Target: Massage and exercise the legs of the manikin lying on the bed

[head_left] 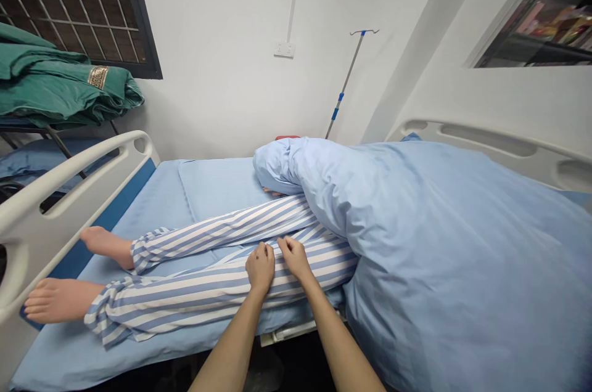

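Observation:
My left hand (260, 265) is closed, its fingers curled into the blue-and-white striped trousers (180, 296) at the thigh of the nearer leg. Right beside it, my right hand (295, 256) is also closed on the trouser cloth, just short of the quilt's edge. My fingertips are partly hidden from view. The trousers are on a lying figure, apparently a mannequin, with bare feet (65, 301) at the left end. A light blue quilt (416, 225) covers its upper body and hangs over the near side of the bed.
The bed has a light blue sheet (217, 179), a pale footboard (78, 179) at left and a headboard (499, 139) at right. An IV pole (345, 87) stands behind it by the wall. Folded green bedding (60, 87) is piled at the far left.

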The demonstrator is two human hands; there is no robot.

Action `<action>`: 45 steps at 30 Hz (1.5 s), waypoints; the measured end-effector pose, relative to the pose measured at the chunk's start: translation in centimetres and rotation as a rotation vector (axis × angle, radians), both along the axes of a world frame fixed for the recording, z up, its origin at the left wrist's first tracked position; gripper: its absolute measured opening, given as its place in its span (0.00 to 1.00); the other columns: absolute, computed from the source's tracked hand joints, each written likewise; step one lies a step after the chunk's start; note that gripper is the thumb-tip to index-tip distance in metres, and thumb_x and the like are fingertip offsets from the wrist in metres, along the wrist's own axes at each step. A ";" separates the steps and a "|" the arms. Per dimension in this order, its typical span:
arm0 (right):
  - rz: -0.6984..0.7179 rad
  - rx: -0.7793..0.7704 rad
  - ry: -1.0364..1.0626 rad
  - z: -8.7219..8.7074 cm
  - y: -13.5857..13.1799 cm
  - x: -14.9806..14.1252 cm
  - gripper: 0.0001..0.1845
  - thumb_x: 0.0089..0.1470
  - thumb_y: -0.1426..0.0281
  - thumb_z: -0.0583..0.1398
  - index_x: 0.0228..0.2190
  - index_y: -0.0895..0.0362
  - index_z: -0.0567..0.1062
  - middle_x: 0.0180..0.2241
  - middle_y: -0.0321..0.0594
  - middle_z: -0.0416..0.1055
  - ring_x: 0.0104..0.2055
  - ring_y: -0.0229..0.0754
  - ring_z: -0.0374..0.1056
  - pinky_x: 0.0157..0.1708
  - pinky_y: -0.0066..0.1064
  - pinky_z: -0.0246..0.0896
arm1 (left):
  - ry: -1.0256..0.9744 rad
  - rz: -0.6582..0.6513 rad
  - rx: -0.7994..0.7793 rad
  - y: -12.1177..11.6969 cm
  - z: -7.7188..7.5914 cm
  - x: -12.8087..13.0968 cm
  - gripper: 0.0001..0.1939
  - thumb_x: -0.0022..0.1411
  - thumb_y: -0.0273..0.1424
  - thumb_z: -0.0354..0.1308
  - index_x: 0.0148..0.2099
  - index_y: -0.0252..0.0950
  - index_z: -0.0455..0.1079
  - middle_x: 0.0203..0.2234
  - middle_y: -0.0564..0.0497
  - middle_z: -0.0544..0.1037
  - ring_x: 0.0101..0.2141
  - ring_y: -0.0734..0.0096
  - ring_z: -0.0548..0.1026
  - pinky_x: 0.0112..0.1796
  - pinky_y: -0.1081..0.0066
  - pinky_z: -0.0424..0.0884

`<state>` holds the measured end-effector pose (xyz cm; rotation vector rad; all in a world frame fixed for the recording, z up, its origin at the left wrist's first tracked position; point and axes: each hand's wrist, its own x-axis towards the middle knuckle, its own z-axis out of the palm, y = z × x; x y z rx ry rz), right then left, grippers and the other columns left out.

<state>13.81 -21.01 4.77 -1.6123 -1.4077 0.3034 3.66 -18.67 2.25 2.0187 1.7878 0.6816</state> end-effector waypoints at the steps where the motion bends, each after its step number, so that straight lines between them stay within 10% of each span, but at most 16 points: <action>1: -0.005 -0.012 -0.049 -1.0 -0.1 -0.1 0.19 0.51 0.63 0.50 0.14 0.56 0.55 0.14 0.29 0.49 0.19 0.32 0.46 0.22 0.26 0.42 | 0.002 -0.011 0.002 0.0 -0.1 0.0 0.14 0.62 0.35 0.41 0.31 0.38 0.66 0.28 0.48 0.76 0.31 0.67 0.72 0.28 0.69 0.51; 13: -0.077 -0.051 -0.232 -2.5 -0.4 -0.3 0.17 0.50 0.66 0.50 0.14 0.55 0.55 0.13 0.29 0.50 0.18 0.33 0.47 0.23 0.27 0.42 | -0.060 -0.155 0.010 0.6 -0.6 -2.7 0.14 0.61 0.33 0.41 0.27 0.38 0.63 0.23 0.52 0.73 0.28 0.73 0.68 0.30 0.74 0.54; 19: -0.073 -0.038 -0.263 -3.0 -0.4 -0.4 0.17 0.50 0.66 0.50 0.14 0.55 0.53 0.13 0.29 0.49 0.18 0.33 0.47 0.23 0.27 0.41 | 0.007 -0.124 -0.015 3.4 0.2 -15.4 0.14 0.60 0.33 0.43 0.23 0.37 0.60 0.19 0.56 0.68 0.25 0.75 0.66 0.29 0.76 0.55; 26: -0.089 -0.033 -0.298 -3.5 -0.1 -0.4 0.18 0.49 0.64 0.51 0.14 0.56 0.54 0.13 0.28 0.48 0.18 0.32 0.46 0.23 0.26 0.41 | 0.254 0.207 0.008 5.7 -1.0 -30.0 0.11 0.59 0.33 0.43 0.29 0.37 0.63 0.27 0.50 0.73 0.30 0.69 0.69 0.30 0.74 0.55; 35: -0.185 -0.144 -0.365 -3.5 0.3 -1.3 0.17 0.48 0.63 0.51 0.14 0.56 0.53 0.13 0.29 0.49 0.18 0.32 0.45 0.22 0.27 0.37 | 0.397 0.245 0.057 5.5 -1.9 -29.9 0.14 0.60 0.36 0.41 0.33 0.39 0.67 0.28 0.49 0.76 0.30 0.66 0.72 0.28 0.72 0.55; 39: -0.156 -0.151 -0.231 -3.6 1.7 -6.2 0.19 0.49 0.61 0.50 0.14 0.56 0.52 0.13 0.29 0.49 0.18 0.33 0.46 0.22 0.27 0.37 | 0.355 0.249 0.051 5.4 -1.5 -30.0 0.15 0.60 0.36 0.41 0.33 0.38 0.68 0.28 0.49 0.76 0.30 0.66 0.73 0.29 0.72 0.56; 45: 0.275 -0.072 0.062 -0.4 4.9 -22.7 0.22 0.53 0.59 0.49 0.14 0.57 0.53 0.15 0.29 0.48 0.20 0.31 0.47 0.22 0.25 0.40 | 0.276 0.214 0.101 5.5 -2.3 -30.5 0.17 0.61 0.35 0.40 0.35 0.38 0.69 0.29 0.47 0.77 0.30 0.65 0.73 0.31 0.70 0.60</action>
